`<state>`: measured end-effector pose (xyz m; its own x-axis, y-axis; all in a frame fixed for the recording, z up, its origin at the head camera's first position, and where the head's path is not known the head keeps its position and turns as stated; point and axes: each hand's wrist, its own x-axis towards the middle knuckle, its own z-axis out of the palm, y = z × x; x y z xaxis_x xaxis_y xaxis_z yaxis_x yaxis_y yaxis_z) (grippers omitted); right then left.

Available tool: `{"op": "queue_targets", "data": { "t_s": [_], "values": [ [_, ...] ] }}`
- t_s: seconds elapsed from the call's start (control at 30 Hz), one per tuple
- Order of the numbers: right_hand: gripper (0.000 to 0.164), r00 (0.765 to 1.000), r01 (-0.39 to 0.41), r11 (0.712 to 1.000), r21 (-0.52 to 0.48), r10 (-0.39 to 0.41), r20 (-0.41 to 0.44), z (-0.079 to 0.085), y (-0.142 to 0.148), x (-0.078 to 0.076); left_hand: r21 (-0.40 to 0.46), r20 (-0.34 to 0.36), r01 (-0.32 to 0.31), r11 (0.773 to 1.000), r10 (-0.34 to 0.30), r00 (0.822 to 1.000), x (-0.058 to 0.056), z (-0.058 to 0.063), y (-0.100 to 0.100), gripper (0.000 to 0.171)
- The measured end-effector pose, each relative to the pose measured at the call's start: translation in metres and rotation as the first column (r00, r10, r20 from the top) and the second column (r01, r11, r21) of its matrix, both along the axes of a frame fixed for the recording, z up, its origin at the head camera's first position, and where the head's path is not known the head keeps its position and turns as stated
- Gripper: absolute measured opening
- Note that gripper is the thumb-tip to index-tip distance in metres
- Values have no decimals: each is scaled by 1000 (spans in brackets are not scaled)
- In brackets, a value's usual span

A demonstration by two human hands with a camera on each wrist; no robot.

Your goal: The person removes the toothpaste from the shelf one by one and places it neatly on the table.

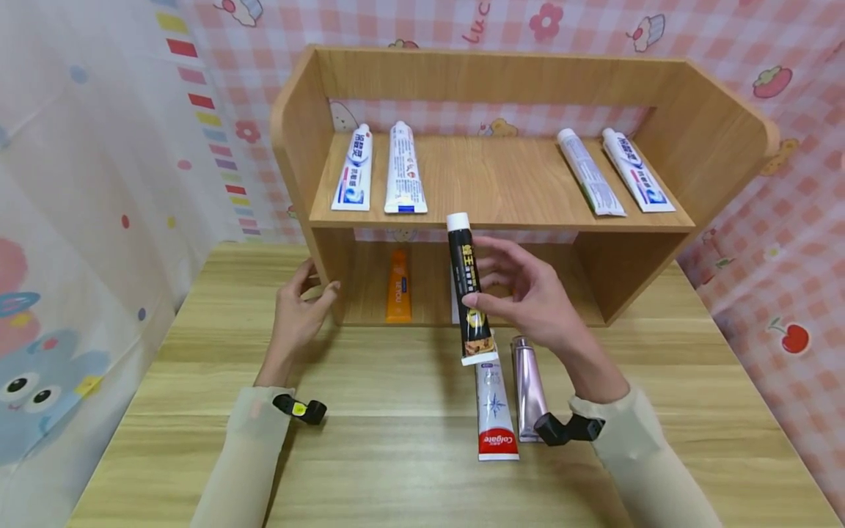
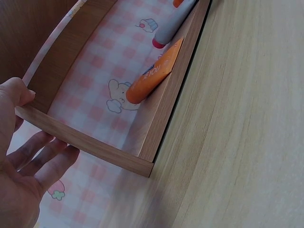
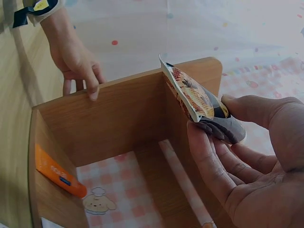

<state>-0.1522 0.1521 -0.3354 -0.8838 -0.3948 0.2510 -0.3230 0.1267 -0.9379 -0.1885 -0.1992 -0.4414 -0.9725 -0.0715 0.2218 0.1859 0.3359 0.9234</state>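
My right hand [image 1: 538,301] holds a black toothpaste tube [image 1: 470,286] with a white cap between thumb and fingers. The tube is cap up, in front of the wooden shelf unit's [image 1: 502,224] lower compartment. In the right wrist view its flat crimped end [image 3: 183,97] points toward the camera. My left hand [image 1: 300,304] grips the unit's left side panel, thumb inside and fingers outside, as the left wrist view shows at the panel's edge [image 2: 90,142]. An orange tube [image 1: 398,286] lies in the lower compartment. Behind the black tube, a pale tube [image 1: 455,301] is mostly hidden.
On the upper shelf, two white toothpaste tubes [image 1: 354,172] [image 1: 405,172] lie at left, and two more [image 1: 590,172] [image 1: 637,172] at right. A Colgate tube [image 1: 494,407] and a pinkish metallic tube [image 1: 528,389] lie on the table [image 1: 396,455] in front of the unit.
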Motion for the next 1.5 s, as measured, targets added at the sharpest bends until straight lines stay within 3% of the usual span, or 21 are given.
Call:
{"op": "queue_targets", "data": {
  "t_s": [0.07,0.13,0.3,0.37,0.67,0.9,1.2,1.5],
  "values": [
    [73,1000,-8,1000,1,8,4,-4,0,1,-15,8,2,1000,-2,1000,5,9,3,56],
    [73,1000,-14,1000,-5,14,15,-7,0,2,-11,2,3,1000,-3,1000,5,8,3,57],
    [71,999,-15,1000,8,15,49,-16,-1,4,19,-24,4,1000,-4,1000,-8,-15,-6,58],
    [71,998,-15,1000,16,14,63,-20,-1,5,15,-32,4,1000,-4,999,-9,-17,-6,58],
    [68,989,16,998,67,-25,144,-41,-4,7,-9,-44,1,1000,-1,999,-8,-17,-6,57],
    [68,972,34,999,42,-43,230,-58,-7,5,-8,-44,5,1000,-6,999,-8,-18,-7,57],
    [67,958,45,995,85,-67,278,-74,-8,6,-1,-55,5,1000,-5,998,-9,-20,-6,56],
    [71,933,22,997,79,-49,357,-94,-14,11,-2,-48,4,1000,-4,999,-8,-18,-6,57]
  ]
}}
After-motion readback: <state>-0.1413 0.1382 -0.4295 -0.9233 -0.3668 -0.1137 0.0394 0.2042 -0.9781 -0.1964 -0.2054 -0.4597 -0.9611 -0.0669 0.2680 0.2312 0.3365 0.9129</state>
